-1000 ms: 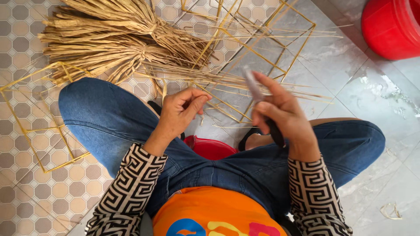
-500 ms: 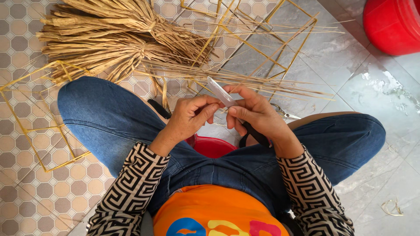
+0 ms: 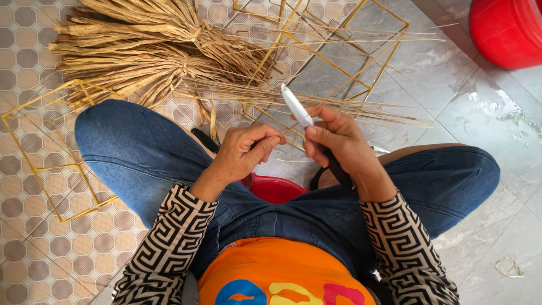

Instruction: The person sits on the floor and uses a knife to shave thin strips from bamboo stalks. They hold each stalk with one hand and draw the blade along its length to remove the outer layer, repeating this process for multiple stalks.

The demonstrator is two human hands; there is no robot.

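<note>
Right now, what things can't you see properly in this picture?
- Head view: the red tub is cut off by the top right corner.
- The red bowl sits between the legs, mostly hidden by the jeans.
- The right hand covers the middle of the scissors; only the pale blades and dark handle show.
- Whatever the left hand pinches is too thin to tell.

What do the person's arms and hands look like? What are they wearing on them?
Both arms wear long sleeves with a bold black-and-white pattern of squared, maze-like spirals. The left sleeve and right sleeve end at the wrists. The left hand and right hand are bare: no gloves. I can't see any rings or a watch.
</note>
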